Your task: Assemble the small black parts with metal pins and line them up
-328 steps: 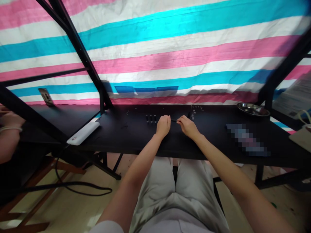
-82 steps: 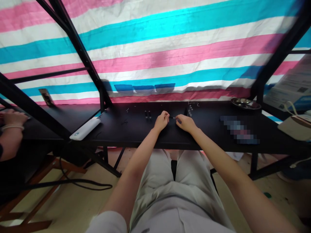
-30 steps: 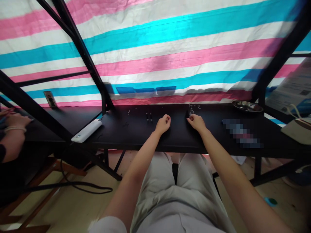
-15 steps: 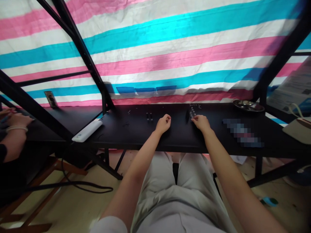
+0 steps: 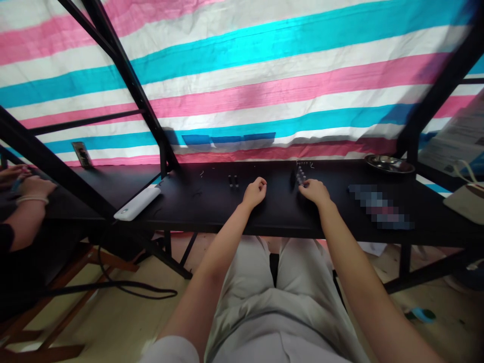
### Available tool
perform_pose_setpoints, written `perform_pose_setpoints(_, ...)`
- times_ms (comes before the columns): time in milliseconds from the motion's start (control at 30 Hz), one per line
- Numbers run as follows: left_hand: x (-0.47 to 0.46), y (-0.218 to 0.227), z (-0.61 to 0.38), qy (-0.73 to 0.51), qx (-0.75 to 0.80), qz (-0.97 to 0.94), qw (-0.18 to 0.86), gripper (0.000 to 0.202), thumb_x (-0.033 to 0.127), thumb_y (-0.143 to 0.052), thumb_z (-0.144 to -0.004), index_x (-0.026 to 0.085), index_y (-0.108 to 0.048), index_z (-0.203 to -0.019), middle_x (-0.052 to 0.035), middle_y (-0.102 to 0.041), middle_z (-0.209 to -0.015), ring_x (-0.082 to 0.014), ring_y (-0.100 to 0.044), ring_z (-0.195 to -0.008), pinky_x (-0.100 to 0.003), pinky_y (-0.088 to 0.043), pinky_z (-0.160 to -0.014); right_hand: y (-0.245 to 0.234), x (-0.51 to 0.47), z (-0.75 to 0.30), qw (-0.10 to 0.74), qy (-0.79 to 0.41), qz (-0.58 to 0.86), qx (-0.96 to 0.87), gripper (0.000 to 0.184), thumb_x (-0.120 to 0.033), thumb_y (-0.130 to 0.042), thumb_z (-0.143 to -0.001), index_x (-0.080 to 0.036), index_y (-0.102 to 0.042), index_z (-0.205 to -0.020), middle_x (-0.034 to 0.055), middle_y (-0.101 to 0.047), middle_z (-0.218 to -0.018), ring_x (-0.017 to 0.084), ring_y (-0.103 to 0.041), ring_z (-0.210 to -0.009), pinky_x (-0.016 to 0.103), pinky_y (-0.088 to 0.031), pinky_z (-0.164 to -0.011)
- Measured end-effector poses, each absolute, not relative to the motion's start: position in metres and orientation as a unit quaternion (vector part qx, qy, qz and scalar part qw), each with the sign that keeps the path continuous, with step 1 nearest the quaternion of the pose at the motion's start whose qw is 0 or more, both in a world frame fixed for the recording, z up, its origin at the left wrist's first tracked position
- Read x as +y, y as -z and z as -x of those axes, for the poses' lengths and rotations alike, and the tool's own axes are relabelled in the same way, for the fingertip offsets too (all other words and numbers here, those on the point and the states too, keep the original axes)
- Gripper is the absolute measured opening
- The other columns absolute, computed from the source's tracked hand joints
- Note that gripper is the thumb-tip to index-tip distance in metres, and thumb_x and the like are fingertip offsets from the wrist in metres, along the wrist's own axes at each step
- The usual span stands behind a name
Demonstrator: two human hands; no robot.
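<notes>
My left hand (image 5: 255, 192) rests over the black table (image 5: 181, 206) with its fingers curled together; whatever they hold, if anything, is hidden. To its left stand two small dark cylinders (image 5: 233, 181) with pale ends, side by side. My right hand (image 5: 316, 192) has thumb and fingers pinched at the near end of a row of small greyish pieces (image 5: 301, 175). What sits in that pinch is too small to make out. A small dark upright object (image 5: 292, 177) is just left of the row. Several tiny pale bits (image 5: 304, 163) lie behind it.
A white oblong case (image 5: 137, 203) lies at the table's left, near a black frame post (image 5: 130, 85). At the right are a shiny metal dish (image 5: 389, 164), a blurred-out item (image 5: 380, 206) and a beige pouch (image 5: 467, 204). Another person's hand (image 5: 38, 186) works at far left.
My hands stay almost in place, the right one still pinched at the row's near end. The view has shifted slightly. At far left, the other person's hands have moved a little right.
</notes>
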State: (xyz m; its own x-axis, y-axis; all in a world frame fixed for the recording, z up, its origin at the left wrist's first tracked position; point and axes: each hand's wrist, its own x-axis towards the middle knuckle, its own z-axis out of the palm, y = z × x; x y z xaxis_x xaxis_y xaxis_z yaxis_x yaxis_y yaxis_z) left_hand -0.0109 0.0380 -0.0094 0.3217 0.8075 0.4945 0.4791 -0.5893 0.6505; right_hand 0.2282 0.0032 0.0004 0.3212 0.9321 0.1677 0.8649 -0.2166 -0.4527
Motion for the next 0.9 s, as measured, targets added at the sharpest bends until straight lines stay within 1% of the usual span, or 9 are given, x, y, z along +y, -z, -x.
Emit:
perform_pose_setpoints(67,0.037,0.007,0.011,-0.427,0.421,-0.776,0.193,0.028,0.018,-0.046,-0.081,0.019,-0.051,-0.109,0.0026,-0.057,-0.065,-0.0097,-0.053,-0.057,-0.021,-0.041,-0.062,-0.003,0.001,-0.227,0.255,-0.078,0.781,-0.564,0.039,-0.04,-0.052,-0.075,-0.017,-0.066,-0.102,0.0132,-0.067,-0.096,0.026,-0.061,-0.092,0.032,-0.044,-0.076)
perform_pose_setpoints(100,0.036,0.006,0.011,-0.438,0.433,-0.765,0.188,0.037,0.017,-0.047,-0.081,0.019,-0.046,-0.118,0.0021,-0.059,-0.069,-0.01,-0.054,-0.059,-0.022,-0.041,-0.063,-0.005,-0.001,-0.226,0.265,-0.077,0.787,-0.552,0.039,-0.04,-0.051,-0.075,-0.016,-0.066,-0.102,0.0137,-0.066,-0.096,0.026,-0.061,-0.091,0.032,-0.044,-0.076)
perform_pose_setpoints(200,0.036,0.002,0.012,-0.485,0.484,-0.708,0.17,0.062,0.014,-0.047,-0.079,0.019,-0.025,-0.137,0.0002,-0.061,-0.079,-0.0111,-0.056,-0.065,-0.023,-0.042,-0.068,-0.01,-0.005,-0.225,0.3,-0.053,0.807,-0.505,0.034,-0.035,-0.048,-0.076,-0.016,-0.066,-0.097,0.0138,-0.066,-0.093,0.025,-0.061,-0.087,0.032,-0.044,-0.075)
perform_pose_setpoints(300,0.036,-0.003,0.016,-0.528,0.543,-0.632,0.163,0.075,0.012,-0.047,-0.078,0.017,-0.009,-0.142,-0.001,-0.061,-0.083,-0.0131,-0.058,-0.072,-0.025,-0.042,-0.074,-0.012,-0.007,-0.224,0.324,-0.03,0.817,-0.476,0.028,-0.029,-0.045,-0.076,-0.018,-0.066,-0.091,0.0124,-0.066,-0.087,0.024,-0.061,-0.083,0.033,-0.043,-0.074)
perform_pose_setpoints(400,0.039,-0.006,0.021,-0.536,0.582,-0.584,0.181,0.08,0.011,-0.047,-0.077,0.013,-0.003,-0.143,-0.0025,-0.061,-0.083,-0.015,-0.059,-0.079,-0.026,-0.041,-0.08,-0.011,-0.007,-0.223,0.339,-0.017,0.807,-0.484,0.025,-0.027,-0.045,-0.075,-0.019,-0.066,-0.087,0.0114,-0.066,-0.082,0.024,-0.06,-0.08,0.033,-0.043,-0.072)
perform_pose_setpoints(500,0.047,-0.003,0.026,-0.533,0.594,-0.562,0.217,0.082,0.01,-0.049,-0.075,0.013,-0.004,-0.144,-0.0014,-0.061,-0.078,-0.0153,-0.06,-0.079,-0.025,-0.041,-0.078,-0.009,-0.006,-0.222,0.353,-0.004,0.793,-0.496,0.023,-0.026,-0.046,-0.074,-0.02,-0.067,-0.083,0.0104,-0.066,-0.079,0.024,-0.06,-0.077,0.032,-0.043,-0.069)
perform_pose_setpoints(633,0.059,0.005,0.031,-0.552,0.573,-0.55,0.251,0.075,0.013,-0.051,-0.074,0.016,-0.019,-0.141,0.0022,-0.058,-0.068,-0.014,-0.06,-0.064,-0.023,-0.042,-0.066,-0.008,-0.008,-0.221,0.363,0.007,0.787,-0.498,0.022,-0.027,-0.047,-0.074,-0.02,-0.067,-0.081,0.0099,-0.066,-0.077,0.023,-0.06,-0.075,0.031,-0.042,-0.068)
perform_pose_setpoints(767,0.064,0.008,0.033,-0.54,0.574,-0.555,0.265,0.055,0.016,-0.051,-0.076,0.017,-0.038,-0.13,0.0014,-0.059,-0.068,-0.0121,-0.056,-0.053,-0.023,-0.042,-0.058,-0.01,-0.008,-0.22,0.367,0.007,0.787,-0.495,0.022,-0.027,-0.047,-0.075,-0.02,-0.067,-0.081,0.0099,-0.066,-0.078,0.024,-0.059,-0.077,0.031,-0.042,-0.069)
perform_pose_setpoints(900,0.061,0.006,0.03,-0.524,0.599,-0.534,0.285,0.03,0.018,-0.047,-0.081,0.017,-0.047,-0.112,0.0002,-0.063,-0.069,-0.0093,-0.051,-0.044,-0.022,-0.04,-0.051,-0.012,-0.01,-0.22,0.392,0.024,0.779,-0.489,0.023,-0.027,-0.044,-0.077,-0.02,-0.065,-0.084,0.0098,-0.066,-0.08,0.024,-0.059,-0.079,0.032,-0.042,-0.071)
